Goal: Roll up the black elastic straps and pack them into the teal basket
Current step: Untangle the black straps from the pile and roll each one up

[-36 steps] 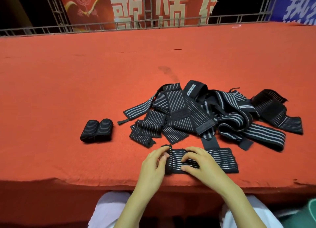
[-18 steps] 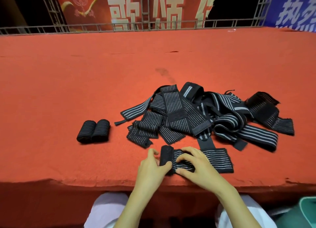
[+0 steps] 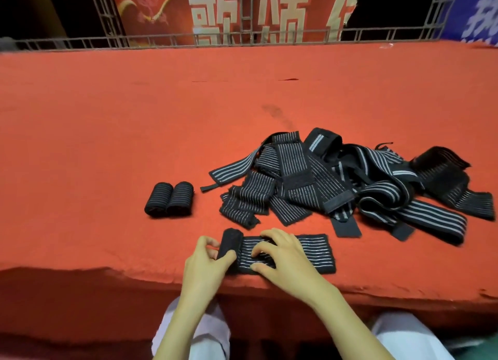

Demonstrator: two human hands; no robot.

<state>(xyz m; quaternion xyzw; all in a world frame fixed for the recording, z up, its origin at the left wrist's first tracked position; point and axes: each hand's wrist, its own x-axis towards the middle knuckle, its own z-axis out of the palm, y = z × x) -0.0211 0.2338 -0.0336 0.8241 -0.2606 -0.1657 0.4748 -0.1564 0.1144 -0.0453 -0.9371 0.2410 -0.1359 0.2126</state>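
Note:
A black strap with thin white stripes [image 3: 310, 251] lies flat near the front edge of the red-covered table [image 3: 107, 144]. Its left end is wound into a small roll [image 3: 229, 243]. My left hand [image 3: 206, 262] pinches that roll between thumb and curled fingers. My right hand [image 3: 283, 257] rests on the flat part of the strap just right of the roll, fingers bent and pressing it down. Two finished rolls [image 3: 169, 202] lie side by side to the left. A loose pile of unrolled straps [image 3: 336, 181] sits behind. The teal basket is out of view.
The table's front edge [image 3: 269, 284] runs just under my hands, with my knees in light trousers [image 3: 204, 332] below it. A metal truss rail [image 3: 242, 38] and red banner stand at the far edge.
The roll at the strap's left end has grown thicker since a second ago. My hands have kept their places on the strap; the camera tilted slightly.

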